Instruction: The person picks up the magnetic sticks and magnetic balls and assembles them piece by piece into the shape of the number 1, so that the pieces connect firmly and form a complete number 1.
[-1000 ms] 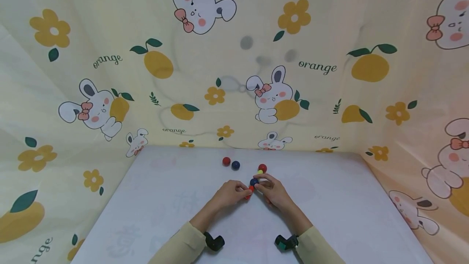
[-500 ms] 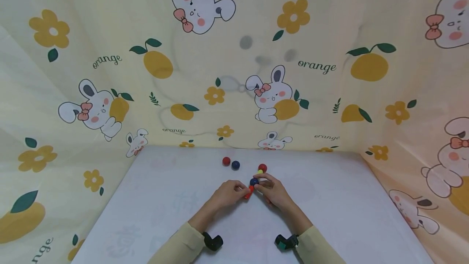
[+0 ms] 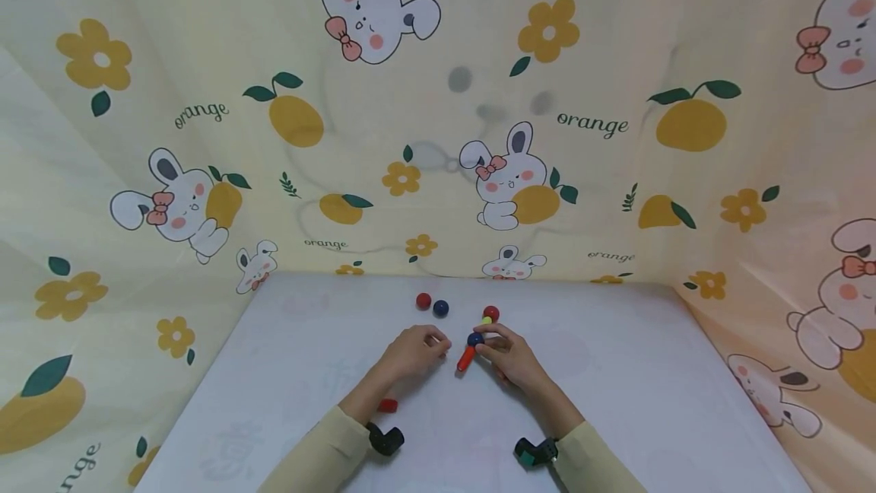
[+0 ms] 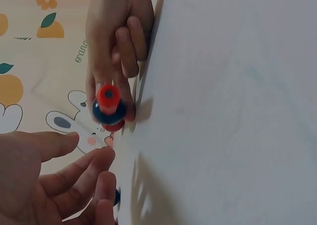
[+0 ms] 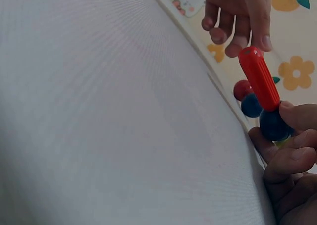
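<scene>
My right hand point(image 3: 512, 356) pinches a dark blue ball point(image 3: 475, 339) between thumb and fingers, just above the table. From this ball a ribbed red rod point(image 5: 260, 79) sticks out toward me. On its far side a yellow piece point(image 3: 487, 320) shows, with a red ball point(image 3: 490, 313) beyond it; the right fingers partly hide that joint. My left hand point(image 3: 414, 352) is to the left of the rod's free end, apart from it. Its fingers are loosely bent and nothing is between them, as the left wrist view also shows.
Farther back on the white table point(image 3: 582, 371) lie a loose red ball point(image 3: 423, 300) and a dark blue ball point(image 3: 441, 308), side by side. A short red piece point(image 3: 388, 405) lies beside my left wrist. A printed curtain point(image 3: 438, 211) stands behind the table.
My left hand has let go of the red rod and drawn back to the left. The rod stays on the blue ball. The short red piece by the left wrist has come into view.
</scene>
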`<control>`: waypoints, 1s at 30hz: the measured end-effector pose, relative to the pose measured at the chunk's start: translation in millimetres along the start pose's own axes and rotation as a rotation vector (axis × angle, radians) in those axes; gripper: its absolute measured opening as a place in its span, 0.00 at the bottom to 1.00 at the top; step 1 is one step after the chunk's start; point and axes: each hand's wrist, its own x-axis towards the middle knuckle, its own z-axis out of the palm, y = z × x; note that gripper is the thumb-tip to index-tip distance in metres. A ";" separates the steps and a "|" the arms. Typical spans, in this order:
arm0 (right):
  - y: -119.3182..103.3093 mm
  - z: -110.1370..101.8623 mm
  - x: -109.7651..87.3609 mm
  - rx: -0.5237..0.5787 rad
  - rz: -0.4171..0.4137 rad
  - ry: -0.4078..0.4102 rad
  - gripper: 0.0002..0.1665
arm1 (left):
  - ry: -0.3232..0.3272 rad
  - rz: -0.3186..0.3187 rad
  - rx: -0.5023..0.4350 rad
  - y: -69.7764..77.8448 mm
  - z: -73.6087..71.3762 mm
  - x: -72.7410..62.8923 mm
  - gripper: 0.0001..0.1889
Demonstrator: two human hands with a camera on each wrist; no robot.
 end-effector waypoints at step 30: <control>2.2 0.0 2.3 -0.003 0.000 0.010 0.23 | 0.118 0.167 0.272 -10.1 -57.4 40.1 0.11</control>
